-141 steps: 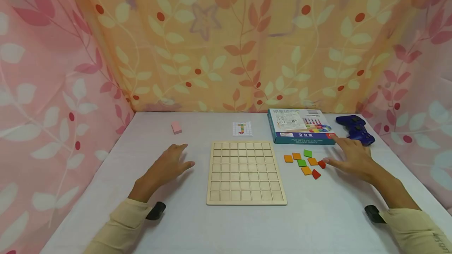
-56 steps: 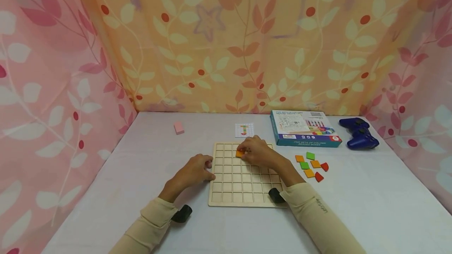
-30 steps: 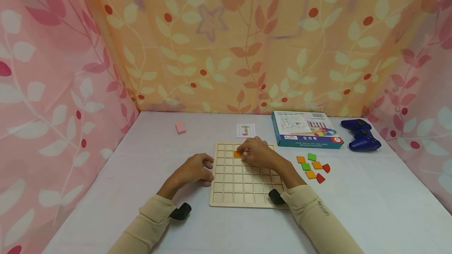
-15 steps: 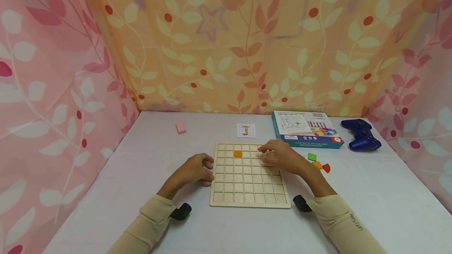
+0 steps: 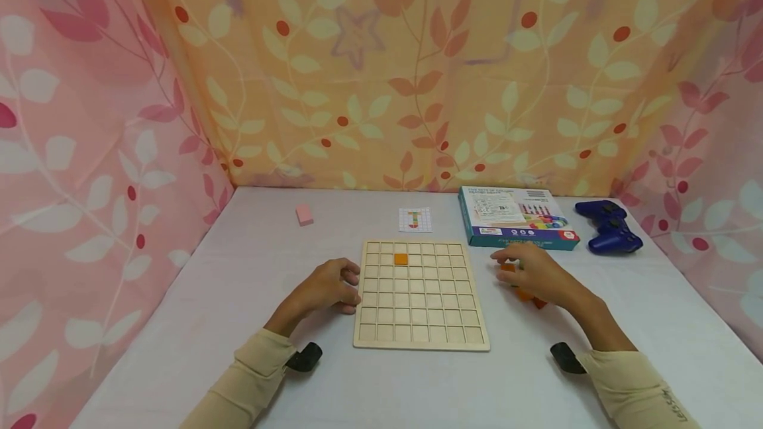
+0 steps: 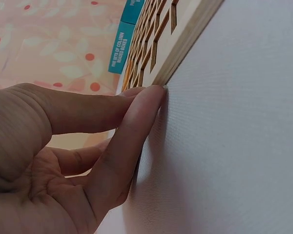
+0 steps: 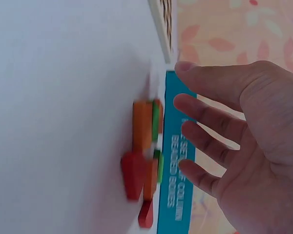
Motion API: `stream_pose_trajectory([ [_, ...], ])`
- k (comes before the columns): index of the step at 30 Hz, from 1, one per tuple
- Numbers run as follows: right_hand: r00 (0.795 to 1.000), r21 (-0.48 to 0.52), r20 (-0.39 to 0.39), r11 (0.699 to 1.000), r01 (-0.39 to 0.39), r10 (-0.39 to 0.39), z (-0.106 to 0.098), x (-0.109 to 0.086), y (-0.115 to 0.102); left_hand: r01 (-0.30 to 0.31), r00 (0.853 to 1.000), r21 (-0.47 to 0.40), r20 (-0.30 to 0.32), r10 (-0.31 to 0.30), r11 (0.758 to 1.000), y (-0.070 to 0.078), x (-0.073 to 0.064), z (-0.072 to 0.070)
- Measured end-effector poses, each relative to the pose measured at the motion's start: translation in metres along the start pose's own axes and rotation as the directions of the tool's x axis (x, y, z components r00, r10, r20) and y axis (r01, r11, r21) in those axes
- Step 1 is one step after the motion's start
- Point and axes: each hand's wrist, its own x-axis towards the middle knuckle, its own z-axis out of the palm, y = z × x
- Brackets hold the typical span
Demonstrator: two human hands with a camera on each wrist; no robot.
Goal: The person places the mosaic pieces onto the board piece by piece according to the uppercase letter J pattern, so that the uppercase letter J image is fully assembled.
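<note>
A wooden grid board lies flat on the table with one orange square tile in a cell near its top left. My left hand rests at the board's left edge, fingertips against its side; the left wrist view shows the thumb at that edge. Over the loose tiles right of the board hovers my right hand, fingers loosely bent and nothing held. The right wrist view shows these tiles below the hand: orange squares, green squares and red wedges. In the head view the hand partly hides them.
Behind the board lies a small pattern card printed with a coloured shape. A pink block sits at the back left. A game box and a blue game controller are at the back right. Patterned curtains surround the table.
My right hand carried an orange tile to the board, set it in a cell, let go and moved right, back over the loose tiles. My left hand came to the board's left edge and stayed.
</note>
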Motion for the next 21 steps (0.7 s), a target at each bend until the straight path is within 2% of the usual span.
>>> stream_pose_trajectory([
  [8, 0.998, -0.029, -0.006, 0.998, -0.058, 0.058, -0.006, -0.01, 0.023, -0.006, 1.0, -0.011, -0.006, 0.006, 1.0, -0.002, 0.001, 0.001],
  [16, 0.999, -0.082, -0.03, 0.996, -0.047, 0.045, 0.0, -0.005, 0.026, 0.003, 1.0, -0.013, -0.011, -0.003, 1.0, -0.003, 0.002, 0.001],
  [21, 0.998, -0.079, -0.015, 0.994, -0.069, 0.068, 0.001, -0.002, 0.023, 0.009, 1.0, -0.004, -0.014, -0.009, 1.0, -0.001, 0.0, 0.002],
])
